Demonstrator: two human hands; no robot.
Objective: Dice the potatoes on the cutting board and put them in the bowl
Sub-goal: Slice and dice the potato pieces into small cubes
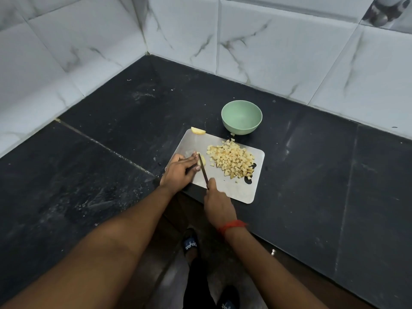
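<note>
A grey cutting board (236,188) lies on the black counter near its front edge. A heap of diced potato (231,160) covers the board's right half. My left hand (180,170) presses a small potato piece (201,159) down at the board's left side, mostly hiding it. My right hand (217,201) grips the handle of a knife (202,169), whose dark blade rests against that piece beside my left fingertips. Another potato wedge (198,130) lies at the board's far left corner. The green bowl (242,121) stands just behind the board with nothing in it.
The black stone counter (111,152) fills the corner between two marble-tiled walls (278,52). A few stray dice lie by the bowl's foot (232,134). Below the counter edge I see my feet in dark slippers (190,244).
</note>
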